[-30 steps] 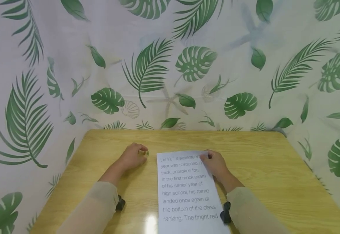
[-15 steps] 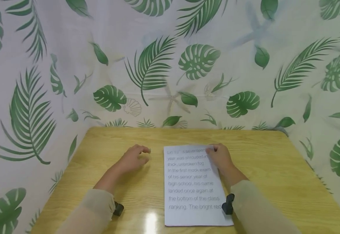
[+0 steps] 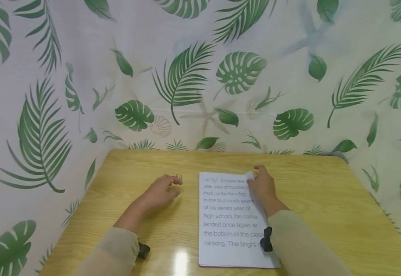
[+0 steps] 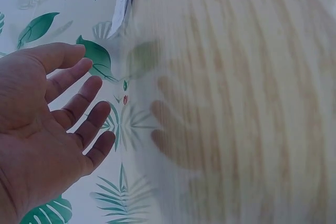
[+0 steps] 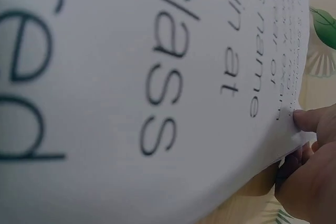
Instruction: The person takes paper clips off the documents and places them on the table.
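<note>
Printed sheets of paper (image 3: 228,226), seemingly a thin stack, lie on the wooden table, with large black text facing up. My right hand (image 3: 263,187) pinches their top right corner; in the right wrist view, the thumb (image 5: 307,120) lies on top and the curled fingers are underneath. To the left of the paper, my left hand (image 3: 160,191) is held with loosely bent, parted fingers. Two small paper clips (image 3: 178,177) lie beside its fingertips; one looks green (image 4: 125,85) and the other red (image 4: 125,99) in the left wrist view. The left palm (image 4: 37,135) holds nothing.
The wooden table (image 3: 324,199) reaches back to a white curtain (image 3: 193,30) printed with green leaves, which also runs along both sides. Black camera mounts sit on the left wrist (image 3: 143,251) and the right wrist (image 3: 266,239).
The paper has shifted away from me and now lies with its whole lower edge in view. My right hand stays at its corner. The left hand has moved only slightly near the clips.
</note>
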Available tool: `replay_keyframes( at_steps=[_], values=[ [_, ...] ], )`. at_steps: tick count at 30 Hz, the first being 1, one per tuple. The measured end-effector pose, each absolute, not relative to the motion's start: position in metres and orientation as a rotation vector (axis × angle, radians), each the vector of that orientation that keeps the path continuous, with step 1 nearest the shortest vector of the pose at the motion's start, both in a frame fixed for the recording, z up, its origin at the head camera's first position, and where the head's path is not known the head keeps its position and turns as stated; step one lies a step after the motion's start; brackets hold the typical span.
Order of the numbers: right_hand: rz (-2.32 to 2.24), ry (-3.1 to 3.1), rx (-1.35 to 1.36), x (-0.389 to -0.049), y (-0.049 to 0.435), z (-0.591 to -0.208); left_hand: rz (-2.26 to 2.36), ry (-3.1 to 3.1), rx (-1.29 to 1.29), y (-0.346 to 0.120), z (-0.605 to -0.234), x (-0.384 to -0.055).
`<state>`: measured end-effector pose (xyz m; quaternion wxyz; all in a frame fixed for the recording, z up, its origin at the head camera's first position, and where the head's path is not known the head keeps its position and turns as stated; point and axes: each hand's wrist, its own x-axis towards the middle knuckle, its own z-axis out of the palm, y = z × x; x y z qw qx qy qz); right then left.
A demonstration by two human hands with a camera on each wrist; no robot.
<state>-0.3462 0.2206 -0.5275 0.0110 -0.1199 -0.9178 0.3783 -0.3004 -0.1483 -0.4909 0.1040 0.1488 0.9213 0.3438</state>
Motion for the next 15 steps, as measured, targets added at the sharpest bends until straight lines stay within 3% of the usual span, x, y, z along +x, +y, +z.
replay_keyframes(
  at_steps=[15],
  values=[
    [0.804, -2.978, -0.218, -0.332, 0.212, -0.522, 1.032, 2.687, 0.435, -0.147, -0.493, -0.299]
  ],
)
